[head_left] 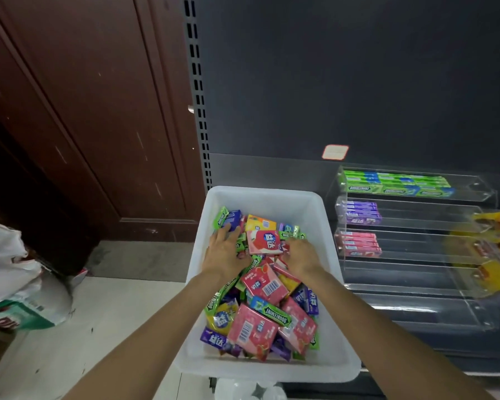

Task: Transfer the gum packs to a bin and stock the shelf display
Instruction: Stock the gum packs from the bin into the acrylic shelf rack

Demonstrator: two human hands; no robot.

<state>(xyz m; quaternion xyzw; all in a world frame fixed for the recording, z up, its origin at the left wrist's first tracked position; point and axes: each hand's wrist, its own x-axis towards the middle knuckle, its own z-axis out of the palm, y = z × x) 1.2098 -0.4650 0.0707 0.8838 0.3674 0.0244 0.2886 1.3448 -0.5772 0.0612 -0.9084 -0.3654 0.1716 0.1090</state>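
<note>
A white plastic bin (272,194) sits on the dark shelf, heaped with several gum packs (264,287) in pink, green, purple and yellow. Both of my hands are inside the bin, on the far part of the pile. My left hand (224,249) lies with fingers spread over green and purple packs. My right hand (300,255) has its fingers curled down into the packs near a pink pack (262,241); what it holds is hidden. To the right stands a clear acrylic display (416,223) with rows of green (396,184), purple (361,213) and pink (358,243) gum sticks.
A dark slotted shelf upright (198,90) and dark back panel rise behind the bin. Yellow snack packets (494,243) lie at the display's right end. A brown wooden door (84,111) is at left, with white bags (15,278) on the pale floor.
</note>
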